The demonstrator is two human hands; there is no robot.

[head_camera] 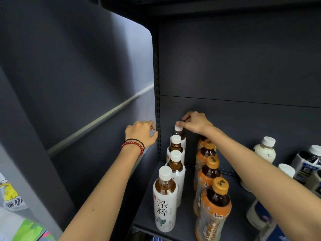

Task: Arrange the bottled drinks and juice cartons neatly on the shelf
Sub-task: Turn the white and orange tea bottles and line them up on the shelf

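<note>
Right hand (195, 122), fingertips pinching the white cap (178, 128) of the rear tea bottle (183, 141), which stands upright at the back of the shelf (187, 214), last of four in the white-label row (165, 200). A cap grip probably suits the deep reach, since the bottles in front block its body. Orange row (212, 206) runs parallel just to the right, with a lane between. Left hand (141, 134), fingers curled at the perforated upright (157, 84), likely bracing; whether it grips the post cannot be told. Pale bottles (264, 152) stand loosely grouped at far right, not yet lined up.
</note>
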